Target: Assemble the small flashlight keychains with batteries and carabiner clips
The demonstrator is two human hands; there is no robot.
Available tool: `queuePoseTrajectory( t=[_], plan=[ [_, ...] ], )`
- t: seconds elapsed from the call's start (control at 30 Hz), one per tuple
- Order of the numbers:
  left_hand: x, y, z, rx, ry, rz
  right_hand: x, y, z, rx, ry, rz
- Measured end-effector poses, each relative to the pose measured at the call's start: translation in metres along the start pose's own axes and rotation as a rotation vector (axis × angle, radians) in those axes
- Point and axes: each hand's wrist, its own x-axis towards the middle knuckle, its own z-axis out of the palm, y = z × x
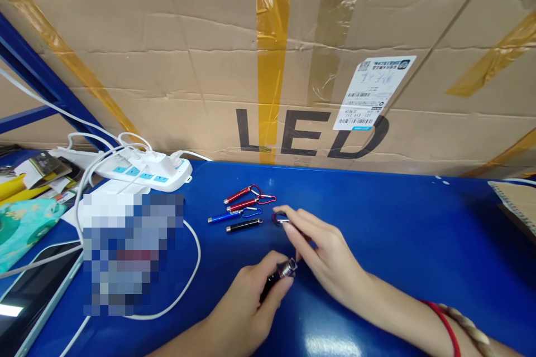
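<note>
My left hand [247, 304] is closed around a small black keychain flashlight [281, 274], its silver head pointing up and right. My right hand [322, 251] reaches in from the right, fingers curled and pinched on a red carabiner clip [280, 218] just beyond the flashlight's head. On the blue table [397, 234] behind my hands lie several more mini flashlights: two red ones [245, 198], a blue one [229, 216] and a black one [244, 225], each with a clip at its right end.
A white power strip [144, 170] with plugs and white cables sits at the back left. A blurred patch covers the left middle, with a tablet [29, 295] at the lower left. A large cardboard box [268, 56] marked LED walls off the back.
</note>
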Motion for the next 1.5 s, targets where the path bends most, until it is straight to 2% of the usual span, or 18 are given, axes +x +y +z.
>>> queuePoseTrajectory(
  t=[0.13,0.23,0.33,0.4,0.47,0.5,0.6,0.67,0.73,0.8,0.87,0.93,1.07,1.23,1.3,1.4,1.5],
  plan=[
    [0.005,-0.010,-0.008,0.227,0.180,0.029,0.012,0.025,-0.017,-0.164,-0.069,0.136],
    [0.010,-0.019,-0.017,0.443,0.225,0.067,0.013,0.051,-0.025,-0.315,-0.178,0.187],
    [0.012,-0.022,-0.021,0.522,0.233,0.098,0.009,0.062,-0.027,-0.387,-0.210,0.187],
    [0.013,-0.020,-0.020,0.493,0.237,0.094,0.008,0.056,-0.026,-0.394,-0.154,0.130],
    [0.012,-0.016,-0.019,0.435,0.257,0.099,0.007,0.041,-0.023,-0.309,-0.087,0.091],
    [0.011,-0.014,-0.018,0.409,0.282,0.116,0.006,0.032,-0.021,-0.217,-0.070,0.101],
    [0.009,-0.014,-0.016,0.393,0.369,0.229,0.004,0.009,-0.016,0.104,-0.110,0.247],
    [0.008,-0.018,-0.016,0.476,0.411,0.319,0.003,0.003,-0.014,0.176,-0.129,0.279],
    [0.008,-0.023,-0.015,0.595,0.419,0.382,0.004,0.008,-0.016,0.094,-0.122,0.236],
    [0.009,-0.028,-0.015,0.682,0.405,0.389,0.005,0.019,-0.021,-0.106,-0.103,0.174],
    [0.009,-0.030,-0.015,0.705,0.376,0.338,0.007,0.032,-0.025,-0.316,-0.108,0.120],
    [0.010,-0.029,-0.016,0.700,0.345,0.267,0.008,0.042,-0.027,-0.420,-0.156,0.042],
    [0.011,-0.021,-0.023,0.723,0.344,0.200,0.007,0.045,-0.022,-0.476,-0.234,-0.106],
    [0.013,-0.014,-0.044,0.854,0.517,0.169,0.006,0.038,-0.018,-0.573,-0.219,-0.275],
    [0.013,-0.013,-0.048,0.850,0.543,0.180,0.005,0.038,-0.017,-0.605,-0.206,-0.321],
    [0.012,-0.011,-0.045,0.774,0.508,0.212,0.005,0.038,-0.016,-0.610,-0.188,-0.310],
    [0.010,-0.008,-0.035,0.634,0.428,0.196,0.005,0.034,-0.017,-0.514,-0.193,-0.230]
  ],
)
